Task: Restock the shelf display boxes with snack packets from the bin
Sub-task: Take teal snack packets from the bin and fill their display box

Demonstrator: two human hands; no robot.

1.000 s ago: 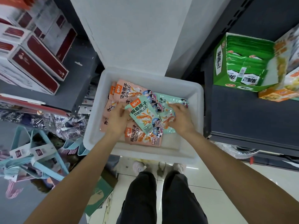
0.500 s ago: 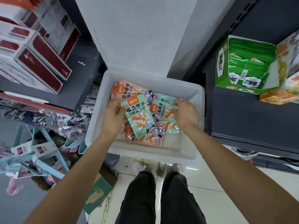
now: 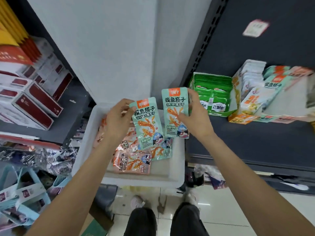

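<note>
Above the white bin [image 3: 172,178], the left hand [image 3: 117,120] and the right hand [image 3: 196,116] each pinch one upright mint packet [image 3: 147,123], [image 3: 175,113]; the remaining packets [image 3: 133,161] seemingly lie beneath.

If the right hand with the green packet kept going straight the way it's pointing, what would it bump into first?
Probably the green display box on the dark shelf. The right hand, gripping a mint snack packet, points up toward it. Depth is hard to judge, so it might pass above.

To my left sit red-and-white boxes [image 3: 36,103], with pale blue hangers [image 3: 22,193] lower down. A blurred label [image 3: 255,28] is stuck to the dark back panel [image 3: 255,48].
</note>
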